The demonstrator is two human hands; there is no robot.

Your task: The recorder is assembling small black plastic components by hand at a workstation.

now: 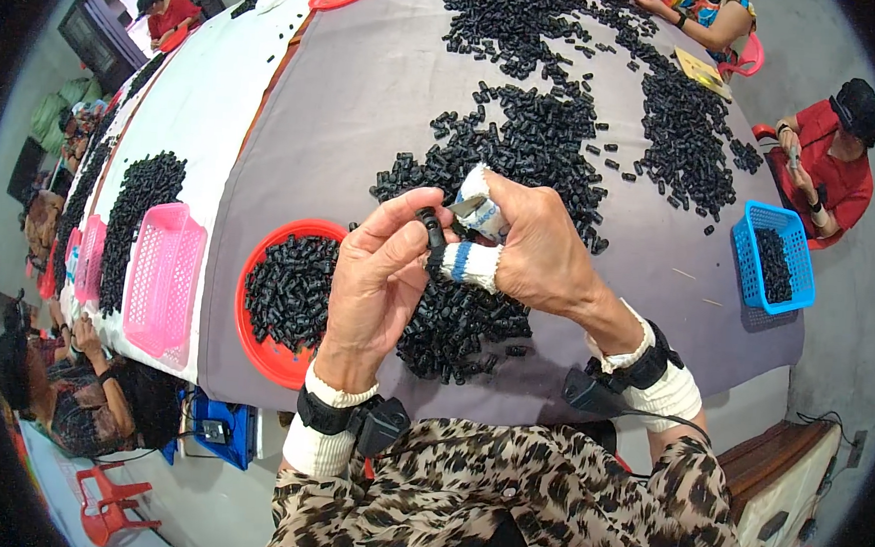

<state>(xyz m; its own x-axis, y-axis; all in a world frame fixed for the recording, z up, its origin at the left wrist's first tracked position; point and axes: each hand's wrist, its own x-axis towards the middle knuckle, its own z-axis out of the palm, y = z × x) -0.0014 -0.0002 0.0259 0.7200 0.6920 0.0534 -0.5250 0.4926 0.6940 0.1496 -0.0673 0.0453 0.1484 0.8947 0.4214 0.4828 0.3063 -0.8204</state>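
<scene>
Between the thumb and fingers of my left hand [382, 270] is a small black ribbed plastic part [429, 230], roughly cylindrical. My right hand [552, 242] is closed beside it, gripping a small metal blade [467, 214] whose tip points at the black part. White knit covers, one with a blue stripe, wrap the right thumb and a finger. Below and behind both hands lies a pile of similar black parts [464, 330]. A round red tray [251, 334] filled with more of them stands left of my left hand, which hides part of its rim.
Larger heaps of black parts [526, 129] spread across the grey-covered table [338, 97]. A pink basket [164, 275] stands at left, a blue basket [798, 281] at right. A co-worker in red [833, 162] sits at the right edge; other people work around the tables.
</scene>
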